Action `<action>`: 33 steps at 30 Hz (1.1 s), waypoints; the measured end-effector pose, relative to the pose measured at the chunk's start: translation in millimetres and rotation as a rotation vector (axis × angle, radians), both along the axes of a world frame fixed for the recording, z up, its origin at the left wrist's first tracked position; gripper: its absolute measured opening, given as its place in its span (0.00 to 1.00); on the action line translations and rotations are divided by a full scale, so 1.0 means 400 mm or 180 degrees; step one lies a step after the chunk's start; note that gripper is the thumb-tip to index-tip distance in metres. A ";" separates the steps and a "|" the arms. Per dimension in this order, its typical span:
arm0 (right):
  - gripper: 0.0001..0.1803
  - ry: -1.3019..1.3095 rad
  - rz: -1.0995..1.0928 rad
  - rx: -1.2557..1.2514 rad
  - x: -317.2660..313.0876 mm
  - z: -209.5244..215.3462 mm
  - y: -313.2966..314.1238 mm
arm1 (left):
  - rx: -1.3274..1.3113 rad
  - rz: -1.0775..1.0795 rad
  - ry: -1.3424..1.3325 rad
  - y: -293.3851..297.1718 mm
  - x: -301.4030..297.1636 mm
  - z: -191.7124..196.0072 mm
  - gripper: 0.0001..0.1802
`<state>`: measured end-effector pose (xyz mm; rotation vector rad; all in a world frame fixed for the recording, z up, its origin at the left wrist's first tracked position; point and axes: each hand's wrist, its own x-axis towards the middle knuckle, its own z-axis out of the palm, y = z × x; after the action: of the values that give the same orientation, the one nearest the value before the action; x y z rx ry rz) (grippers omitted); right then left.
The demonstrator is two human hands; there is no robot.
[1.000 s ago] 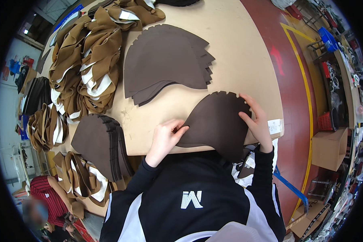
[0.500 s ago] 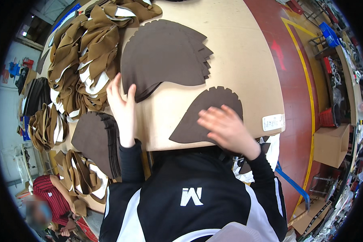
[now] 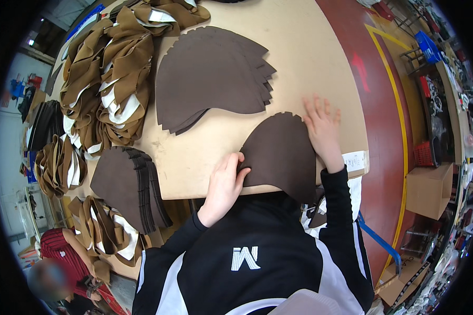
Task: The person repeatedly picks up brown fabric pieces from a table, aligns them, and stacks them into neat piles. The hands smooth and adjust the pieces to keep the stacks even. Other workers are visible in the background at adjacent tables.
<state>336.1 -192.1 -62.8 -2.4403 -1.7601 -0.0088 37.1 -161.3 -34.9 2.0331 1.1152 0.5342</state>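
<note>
Brown panel [image 3: 281, 149], just one, lies between two hands [image 3: 225, 182].

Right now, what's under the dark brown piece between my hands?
The tabletop shows around the dark brown piece, whose lower part reaches past the tabletop's near edge. The piece covers whatever lies directly beneath it, so I can't tell whether more pieces are stacked there.
</note>
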 end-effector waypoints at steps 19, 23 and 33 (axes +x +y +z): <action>0.29 0.0346 0.1264 -0.0042 -0.183 0.032 -0.134 | -0.0105 0.0131 0.0116 0.098 -0.037 -0.011 0.26; 0.28 0.0028 0.0327 0.0009 -0.070 -0.001 -0.045 | 0.0269 0.0174 0.0374 0.018 0.010 -0.029 0.29; 0.27 0.2101 -0.0432 0.1603 -0.014 0.070 -0.100 | -0.0896 0.0078 -0.0582 0.079 -0.013 0.051 0.17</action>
<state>330.4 -232.1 -34.7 -1.8880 -1.1337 0.2716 31.8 -129.8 -14.4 1.6956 1.0425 0.5316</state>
